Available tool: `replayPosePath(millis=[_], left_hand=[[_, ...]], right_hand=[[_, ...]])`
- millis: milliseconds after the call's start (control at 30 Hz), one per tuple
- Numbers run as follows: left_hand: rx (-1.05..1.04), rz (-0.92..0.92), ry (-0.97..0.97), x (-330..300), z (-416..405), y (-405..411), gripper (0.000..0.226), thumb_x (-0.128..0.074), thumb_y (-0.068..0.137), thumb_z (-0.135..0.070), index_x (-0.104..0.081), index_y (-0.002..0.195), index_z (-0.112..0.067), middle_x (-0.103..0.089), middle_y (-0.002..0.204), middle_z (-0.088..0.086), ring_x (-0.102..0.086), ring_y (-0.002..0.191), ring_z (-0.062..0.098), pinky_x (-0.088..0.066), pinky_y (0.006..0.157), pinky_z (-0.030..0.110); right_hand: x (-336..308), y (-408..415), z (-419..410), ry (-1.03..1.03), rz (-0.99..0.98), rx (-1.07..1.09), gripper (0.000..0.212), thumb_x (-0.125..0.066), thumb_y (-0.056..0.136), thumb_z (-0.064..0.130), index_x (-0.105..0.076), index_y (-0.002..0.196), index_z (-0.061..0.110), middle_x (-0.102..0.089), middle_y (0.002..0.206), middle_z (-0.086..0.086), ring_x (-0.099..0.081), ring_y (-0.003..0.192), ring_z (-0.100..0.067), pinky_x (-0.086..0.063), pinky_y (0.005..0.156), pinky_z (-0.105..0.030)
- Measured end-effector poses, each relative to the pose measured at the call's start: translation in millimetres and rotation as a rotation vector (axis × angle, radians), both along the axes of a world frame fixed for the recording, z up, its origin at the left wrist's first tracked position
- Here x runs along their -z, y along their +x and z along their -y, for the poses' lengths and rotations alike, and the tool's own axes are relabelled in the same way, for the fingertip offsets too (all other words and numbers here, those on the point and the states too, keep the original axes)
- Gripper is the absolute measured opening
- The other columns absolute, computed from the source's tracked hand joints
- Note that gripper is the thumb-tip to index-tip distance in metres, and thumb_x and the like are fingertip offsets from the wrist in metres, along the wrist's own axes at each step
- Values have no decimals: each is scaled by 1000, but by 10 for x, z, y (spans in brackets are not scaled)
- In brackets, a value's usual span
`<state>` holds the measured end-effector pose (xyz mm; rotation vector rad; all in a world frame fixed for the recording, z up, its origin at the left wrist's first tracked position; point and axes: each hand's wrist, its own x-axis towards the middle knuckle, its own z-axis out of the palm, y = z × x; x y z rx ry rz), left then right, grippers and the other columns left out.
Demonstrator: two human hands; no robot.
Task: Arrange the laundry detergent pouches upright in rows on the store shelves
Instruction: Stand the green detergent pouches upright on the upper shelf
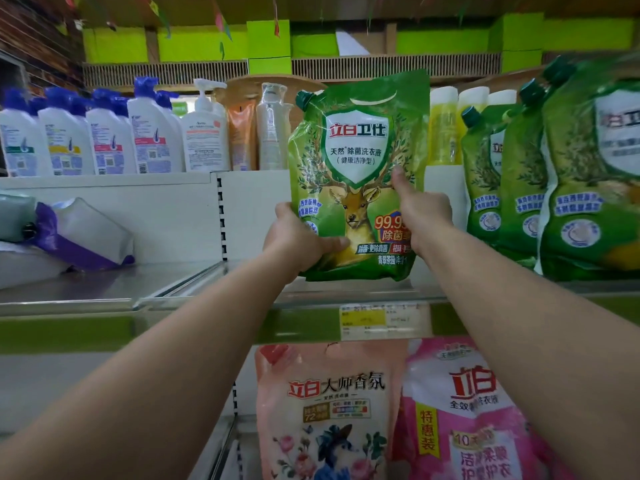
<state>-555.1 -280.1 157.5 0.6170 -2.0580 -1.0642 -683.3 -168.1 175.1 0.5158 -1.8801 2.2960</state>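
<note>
Store shelf of pale metal: both hands grip one upright green plastic detergent pouch, left hand low, right hand beside deer print.

Shop aisle, metal shelves with price label at centre, shampoo bottles in a row upper left, detergent pouches ranked at right and below

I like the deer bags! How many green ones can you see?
4: one green pouch held by both hands, three standing in a row at right. More may hide behind.
</note>
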Motion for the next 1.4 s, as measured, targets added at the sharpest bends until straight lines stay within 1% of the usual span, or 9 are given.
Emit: replayPosePath(millis=[167, 267, 367, 533, 767, 900, 1067, 1233, 1400], left_hand=[[-45, 59, -73, -7, -103, -148, 91, -83, 64, -44, -27, 130, -15, -53, 118, 9, -55, 107, 30, -50, 88, 43], [-69, 84, -78, -5, -162, -240, 90, -81, 65, -48, -27, 129, -14, -52, 120, 11, -55, 104, 30, -47, 76, 38], [-80, 98, -57, -19, -251, -337, 93, -81, 65, -49, -26, 132, -13, -50, 124, 13, -53, 109, 33, -45, 79, 40], [-41, 163, -56, -68, -422, -440, 101, -85, 63, -42, -23, 138, -13, -48, 127, 13, -53, 113, 33, -49, 92, 44], [11, 221, -137, -53, -526, -616, 109, -84, 69, -22, -10, 148, -14, -41, 137, 15, -46, 123, 36, -43, 101, 47], [-29, 282, -216, -82, -548, -744, 108, -83, 70, -24, -9, 148, -9, -44, 136, 15, -47, 122, 35, -47, 97, 46], [-80, 341, -327, -78, -520, -919, 103, -83, 68, -37, -17, 143, -9, -52, 123, 13, -53, 113, 34, -48, 88, 41], [-132, 431, -406, -136, -499, -1103, 106, -83, 67, -43, -19, 142, -5, -53, 123, 14, -55, 111, 33, -44, 76, 38], [-146, 465, -403, -168, -477, -1290, 113, -82, 69, -41, -10, 144, 2, -50, 128, 19, -55, 113, 36, -50, 88, 40]], right_hand=[[48, -182, -251, 367, -220, 214, 58, -50, 81, 69, -45, 72, 12, -50, 68, -4, -50, 61, -22, -30, 48, -29], [131, -252, -412, 441, -270, 129, 53, -57, 81, 62, -53, 99, 13, -63, 97, -11, -62, 85, -29, -49, 69, -36], [194, -216, -544, 561, -332, 25, 80, -71, 71, 58, -42, 128, 10, -50, 109, -1, -51, 99, -20, -42, 83, -32], [218, -221, -652, 705, -385, -9, 95, -81, 65, 48, -29, 136, 12, -51, 125, -7, -51, 114, -26, -42, 89, -32], [164, -296, -742, 818, -349, 74, 88, -77, 71, 47, -32, 136, 9, -52, 128, -11, -53, 113, -28, -44, 86, -33], [139, -330, -730, 883, -348, 136, 80, -76, 73, 47, -35, 130, 8, -54, 123, -12, -54, 108, -30, -44, 79, -34], [86, -429, -690, 1011, -337, 205, 92, -72, 77, 47, -25, 140, 1, -53, 126, -15, -55, 109, -31, -43, 73, -32], [-53, -485, -624, 1265, -351, 214, 72, -64, 83, 50, -44, 125, -5, -54, 94, -12, -53, 85, -26, -38, 51, -29], [-162, -535, -540, 1503, -456, 223, 62, -50, 91, 50, -48, 130, 1, -52, 131, -12, -54, 116, -28, -46, 88, -31]])
